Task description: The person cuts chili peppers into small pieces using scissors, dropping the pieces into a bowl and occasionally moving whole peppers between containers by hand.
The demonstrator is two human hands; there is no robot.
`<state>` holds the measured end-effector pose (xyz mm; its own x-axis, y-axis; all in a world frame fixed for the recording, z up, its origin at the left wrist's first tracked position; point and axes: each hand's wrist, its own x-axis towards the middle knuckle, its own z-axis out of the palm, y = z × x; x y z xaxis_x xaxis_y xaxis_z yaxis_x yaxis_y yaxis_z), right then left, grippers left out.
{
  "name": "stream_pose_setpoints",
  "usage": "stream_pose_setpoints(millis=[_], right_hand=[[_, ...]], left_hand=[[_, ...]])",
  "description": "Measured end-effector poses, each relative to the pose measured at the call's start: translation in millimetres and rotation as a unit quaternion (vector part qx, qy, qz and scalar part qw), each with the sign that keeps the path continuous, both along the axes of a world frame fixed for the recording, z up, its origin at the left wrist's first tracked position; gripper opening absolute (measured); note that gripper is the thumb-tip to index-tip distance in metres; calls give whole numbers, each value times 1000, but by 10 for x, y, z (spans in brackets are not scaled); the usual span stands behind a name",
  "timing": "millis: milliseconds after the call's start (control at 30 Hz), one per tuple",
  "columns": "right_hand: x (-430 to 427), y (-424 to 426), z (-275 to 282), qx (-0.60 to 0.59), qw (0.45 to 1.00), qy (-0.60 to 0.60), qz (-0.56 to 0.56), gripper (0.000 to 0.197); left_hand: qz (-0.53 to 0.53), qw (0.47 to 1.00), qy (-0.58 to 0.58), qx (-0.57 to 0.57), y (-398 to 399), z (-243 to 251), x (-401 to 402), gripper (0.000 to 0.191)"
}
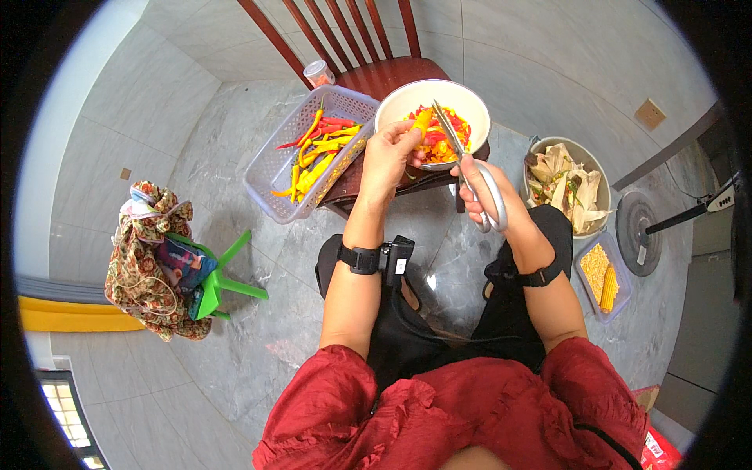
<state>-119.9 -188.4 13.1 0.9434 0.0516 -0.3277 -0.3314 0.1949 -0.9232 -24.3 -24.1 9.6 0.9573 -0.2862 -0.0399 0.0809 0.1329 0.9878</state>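
My left hand (392,147) holds a yellow chili pepper (422,122) over a white bowl (405,97). In my right hand (487,185) is a pair of scissors (449,130) with grey handles, its blades pointing up over the bowl beside the pepper. Cut pieces of red and yellow chili (443,154) lie in the bowl. Left of it, a lilac perforated plastic basket (264,176) holds several whole red and yellow chilies (320,144). Both bowl and basket rest on a dark red wooden chair (388,73), the basket overhanging its left side.
A lidded clear jar (319,73) stands behind the basket. On the right are a bucket (587,226) of corn husks (564,176), a plastic tray (621,302) with corn kernels and a cob (609,288), and a round stand base (637,235). A green stool (220,282) bearing cloth (147,264) stands left.
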Motion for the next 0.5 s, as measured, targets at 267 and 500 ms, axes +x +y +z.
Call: stream_pose_setpoints(millis=[267,500], right_hand=[[22,12,-70,19,999,7,32,51],[32,-6,-87,40,998,-28,28,51]], left_hand=[[-38,992,48,-114,-7,-4,18,21],[-95,987,65,-109,-64,-61,-4,23]])
